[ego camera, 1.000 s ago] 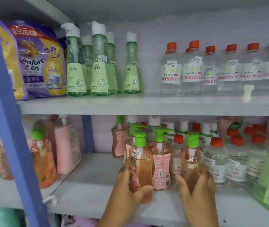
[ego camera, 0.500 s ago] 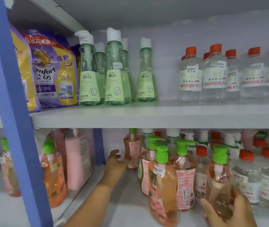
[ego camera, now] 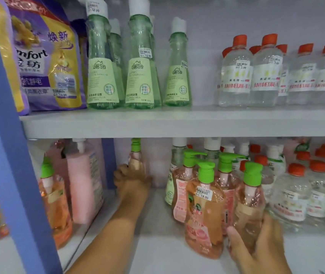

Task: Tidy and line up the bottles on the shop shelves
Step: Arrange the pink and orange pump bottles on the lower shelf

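Head view: left hand [ego camera: 132, 177] grips rear pump bottle [ego camera: 137, 163]; right hand [ego camera: 260, 248] grips front bottle [ego camera: 249, 204].

Two shelves, one above the other. On the upper shelf [ego camera: 177, 123], a pouch [ego camera: 47, 62] stands at the left, tall bottles [ego camera: 139, 62] in the middle, capped bottles [ego camera: 264, 76] at the right. On the lower shelf [ego camera: 157, 244], the left hand [ego camera: 132, 177] grips a pump bottle [ego camera: 137, 161] at the back. The right hand [ego camera: 256, 248] holds another pump bottle [ego camera: 249, 204] at the front, just right of a cluster of pump bottles [ego camera: 205, 210]. More capped bottles [ego camera: 296, 196] stand farther right.
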`<state>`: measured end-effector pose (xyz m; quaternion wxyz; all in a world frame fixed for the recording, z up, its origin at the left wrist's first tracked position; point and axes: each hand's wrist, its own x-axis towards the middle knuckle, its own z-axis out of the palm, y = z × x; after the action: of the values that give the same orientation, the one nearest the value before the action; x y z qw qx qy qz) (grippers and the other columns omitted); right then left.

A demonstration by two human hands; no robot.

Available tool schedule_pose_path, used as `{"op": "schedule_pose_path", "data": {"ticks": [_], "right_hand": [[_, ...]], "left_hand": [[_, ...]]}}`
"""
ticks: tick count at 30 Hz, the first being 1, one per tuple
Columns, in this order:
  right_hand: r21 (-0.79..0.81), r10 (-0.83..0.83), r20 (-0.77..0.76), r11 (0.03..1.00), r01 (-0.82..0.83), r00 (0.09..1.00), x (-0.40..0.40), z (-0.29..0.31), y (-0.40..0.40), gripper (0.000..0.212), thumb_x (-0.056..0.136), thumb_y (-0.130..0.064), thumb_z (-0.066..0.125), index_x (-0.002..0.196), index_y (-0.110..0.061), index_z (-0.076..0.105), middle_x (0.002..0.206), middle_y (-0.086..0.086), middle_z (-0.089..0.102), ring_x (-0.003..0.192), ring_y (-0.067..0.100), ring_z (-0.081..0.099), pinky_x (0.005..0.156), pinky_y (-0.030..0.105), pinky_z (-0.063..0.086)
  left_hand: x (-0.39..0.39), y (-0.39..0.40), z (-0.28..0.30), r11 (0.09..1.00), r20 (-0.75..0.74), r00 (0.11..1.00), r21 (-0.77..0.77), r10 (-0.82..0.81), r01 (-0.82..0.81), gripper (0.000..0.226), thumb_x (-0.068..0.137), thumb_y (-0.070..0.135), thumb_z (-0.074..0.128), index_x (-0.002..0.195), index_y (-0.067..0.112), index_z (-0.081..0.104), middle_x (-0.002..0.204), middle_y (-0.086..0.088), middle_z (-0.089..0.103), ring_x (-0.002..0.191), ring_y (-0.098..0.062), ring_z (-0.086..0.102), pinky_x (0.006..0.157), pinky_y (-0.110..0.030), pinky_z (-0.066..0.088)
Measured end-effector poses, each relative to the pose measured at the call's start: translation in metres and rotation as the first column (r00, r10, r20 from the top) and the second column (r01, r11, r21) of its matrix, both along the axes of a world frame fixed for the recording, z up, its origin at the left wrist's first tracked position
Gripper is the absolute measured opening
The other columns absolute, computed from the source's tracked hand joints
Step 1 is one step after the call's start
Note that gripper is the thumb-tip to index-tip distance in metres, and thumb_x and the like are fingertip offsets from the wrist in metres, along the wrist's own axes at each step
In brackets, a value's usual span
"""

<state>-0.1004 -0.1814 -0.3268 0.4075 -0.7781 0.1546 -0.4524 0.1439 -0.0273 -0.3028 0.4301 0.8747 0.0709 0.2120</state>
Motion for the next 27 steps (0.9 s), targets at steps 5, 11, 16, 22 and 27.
{"op": "schedule_pose_path", "data": {"ticks": [5, 11, 16, 22, 27], "right_hand": [[-0.062, 0.124, -0.114, 0.989, -0.131, 0.986, -0.003, 0.003, -0.050, 0.088, 0.068, -0.025, 0.086, 0.146, -0.008, 0.047, 0.115, 0.006, 0.045, 0.107, 0.025, 0.048, 0.088, 0.037, 0.042], [-0.039, 0.085, -0.152, 0.995, -0.091, 0.985, -0.005, -0.005, -0.038, 0.088, 0.057, -0.009, 0.096, 0.135, -0.007, 0.056, 0.110, 0.002, 0.049, 0.103, 0.028, 0.057, 0.087, 0.039, 0.049], [-0.049, 0.054, -0.135, 0.997, -0.061, 0.989, -0.005, -0.008, -0.031, 0.090, 0.052, -0.009, 0.099, 0.133, -0.006, 0.059, 0.108, 0.005, 0.052, 0.093, 0.027, 0.060, 0.085, 0.051, 0.056], [0.013, 0.117, -0.157, 0.993, -0.116, 0.981, 0.003, -0.007, -0.041, 0.065, 0.067, -0.008, 0.093, 0.122, -0.018, 0.060, 0.110, 0.011, 0.054, 0.101, 0.032, 0.062, 0.090, 0.047, 0.055], [0.061, 0.212, -0.172, 0.977, -0.204, 0.962, -0.005, -0.010, -0.048, 0.087, 0.059, -0.018, 0.098, 0.134, -0.022, 0.053, 0.121, 0.003, 0.053, 0.103, 0.023, 0.064, 0.092, 0.042, 0.055]], "left_hand": [[0.002, 0.012, -0.014, 0.964, -0.005, 0.965, 0.053, -0.260, 0.260, 0.095, 0.085, 0.022, 0.068, 0.161, 0.036, 0.012, 0.160, -0.017, 0.036, 0.130, -0.042, 0.050, 0.110, -0.044, 0.044], [0.009, 0.012, -0.004, 0.994, -0.064, 0.997, 0.095, -0.044, 0.050, 0.102, 0.059, 0.064, 0.085, 0.141, 0.020, 0.042, 0.133, -0.013, 0.049, 0.126, -0.036, 0.050, 0.100, -0.046, 0.050], [0.018, 0.007, -0.008, 0.984, 0.013, 0.993, 0.133, 0.117, -0.117, 0.111, 0.053, 0.069, 0.089, 0.128, 0.002, 0.042, 0.127, -0.019, 0.051, 0.115, -0.040, 0.057, 0.085, -0.046, 0.054], [0.034, 0.020, -0.012, 0.995, 0.005, 0.996, 0.023, 0.092, -0.092, 0.099, 0.062, 0.057, 0.090, 0.129, 0.002, 0.041, 0.131, -0.026, 0.048, 0.117, -0.043, 0.053, 0.095, -0.050, 0.048], [-0.014, 0.002, 0.013, 0.996, 0.421, 0.904, -0.073, 0.073, -0.046, 0.068, 0.089, 0.058, 0.058, 0.114, -0.005, 0.056, 0.105, -0.019, 0.064, 0.093, -0.037, 0.063, 0.080, -0.043, 0.054]]}}
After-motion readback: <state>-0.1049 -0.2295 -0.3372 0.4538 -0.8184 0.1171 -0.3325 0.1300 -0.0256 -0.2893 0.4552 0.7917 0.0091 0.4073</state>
